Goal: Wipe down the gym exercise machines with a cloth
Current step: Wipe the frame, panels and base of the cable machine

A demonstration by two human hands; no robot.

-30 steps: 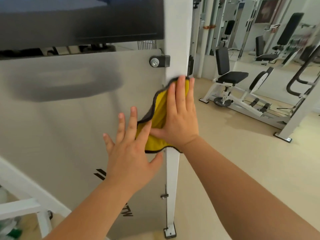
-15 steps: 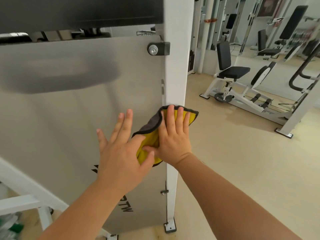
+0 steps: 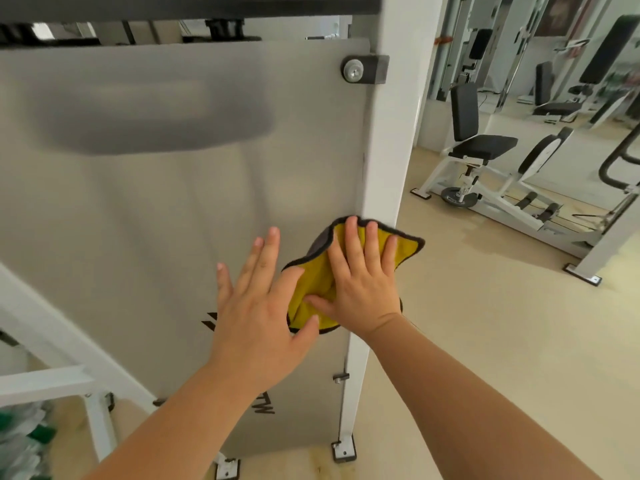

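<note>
A yellow cloth with a dark grey edge [image 3: 317,271] lies flat against the white upright post [image 3: 394,140] of a gym machine, at about its middle height. My right hand [image 3: 363,282] presses the cloth onto the post, fingers spread and pointing up. My left hand [image 3: 256,306] rests flat with fingers apart on the frosted grey panel [image 3: 173,202] just left of the cloth, its thumb touching the cloth's lower edge.
The post ends in a bolted foot [image 3: 344,452] on the beige floor. A white diagonal frame bar [image 3: 52,327] runs at the lower left. A seated machine with black pads [image 3: 481,147] and another white frame leg [image 3: 602,251] stand to the right.
My right hand has slid the cloth down the post from near the black bracket to mid height. My left hand has stayed flat on the panel beside it.
</note>
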